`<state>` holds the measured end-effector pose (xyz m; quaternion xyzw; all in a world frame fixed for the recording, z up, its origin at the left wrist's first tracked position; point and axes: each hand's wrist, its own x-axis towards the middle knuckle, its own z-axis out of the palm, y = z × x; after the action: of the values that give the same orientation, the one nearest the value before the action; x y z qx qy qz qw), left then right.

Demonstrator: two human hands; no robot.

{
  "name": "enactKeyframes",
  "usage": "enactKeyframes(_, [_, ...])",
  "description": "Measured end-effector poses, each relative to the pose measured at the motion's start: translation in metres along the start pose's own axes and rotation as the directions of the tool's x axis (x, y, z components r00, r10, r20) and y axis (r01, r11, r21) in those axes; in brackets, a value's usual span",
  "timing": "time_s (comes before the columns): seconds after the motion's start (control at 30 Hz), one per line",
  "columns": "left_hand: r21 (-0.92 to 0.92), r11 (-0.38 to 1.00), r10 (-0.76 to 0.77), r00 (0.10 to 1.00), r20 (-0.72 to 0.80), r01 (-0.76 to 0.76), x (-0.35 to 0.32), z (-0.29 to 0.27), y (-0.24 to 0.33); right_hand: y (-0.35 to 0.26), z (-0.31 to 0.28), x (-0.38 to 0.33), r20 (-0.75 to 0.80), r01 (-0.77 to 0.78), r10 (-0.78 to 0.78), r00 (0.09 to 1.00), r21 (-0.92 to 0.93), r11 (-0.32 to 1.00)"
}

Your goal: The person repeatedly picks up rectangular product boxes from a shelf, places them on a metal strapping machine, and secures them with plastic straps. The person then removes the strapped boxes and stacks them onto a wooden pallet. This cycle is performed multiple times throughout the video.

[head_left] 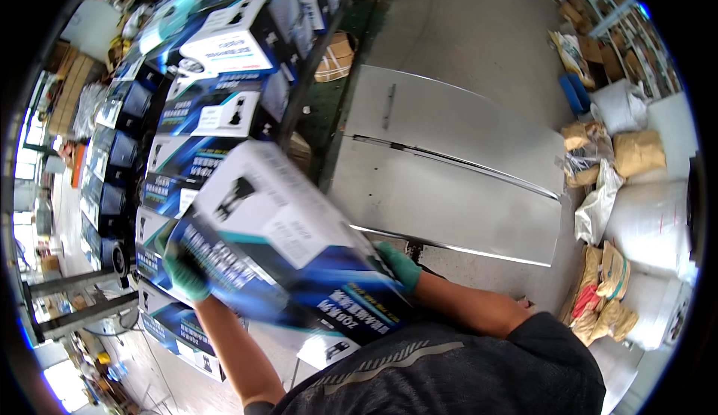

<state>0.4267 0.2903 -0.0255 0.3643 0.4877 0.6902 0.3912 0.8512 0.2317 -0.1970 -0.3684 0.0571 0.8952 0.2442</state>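
A large printed cardboard box point(288, 243), white on top with blue and black sides, is held tilted in front of my body. My left hand point(184, 267), in a green glove, grips its left end. At the right end my right hand point(400, 266), gloved in green too, presses against the side, its fingers partly hidden by the box. Just left of the held box rises a stack of like boxes point(202, 108). The box's edges are slightly blurred.
Flat grey metal panels point(456, 168) lie to the right of the stack. More boxes point(108, 168) line the far left beside a metal frame point(71, 284). Brown paper sacks point(639, 155), a white bag point(619, 106) and shelving point(617, 34) stand along the right side.
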Motion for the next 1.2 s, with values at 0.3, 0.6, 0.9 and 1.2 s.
enactKeyframes(0.3, [0.009,0.897,-0.383,0.767,0.515,0.443,0.070,0.373,-0.233,-0.032,-0.118,-0.082,-0.185,0.385,-0.339,0.922,0.367,0.847])
enactKeyframes(0.6, [0.410,0.887,-0.428,0.712,0.557,0.212,0.003,0.431,-0.300,-0.063,-0.211,-0.095,-0.412,0.451,-0.676,0.611,-0.521,0.725])
enactKeyframes(0.9, [0.867,0.206,-0.674,0.577,0.461,-0.453,-0.033,0.158,-0.353,-0.195,-0.102,-0.099,-0.257,0.686,-0.907,0.334,-0.593,0.421])
enactKeyframes(1.2, [0.579,0.462,-0.589,0.255,0.767,-0.672,-0.044,0.128,-0.328,-0.188,-0.069,-0.052,-0.290,0.604,-0.876,0.385,-0.638,0.477])
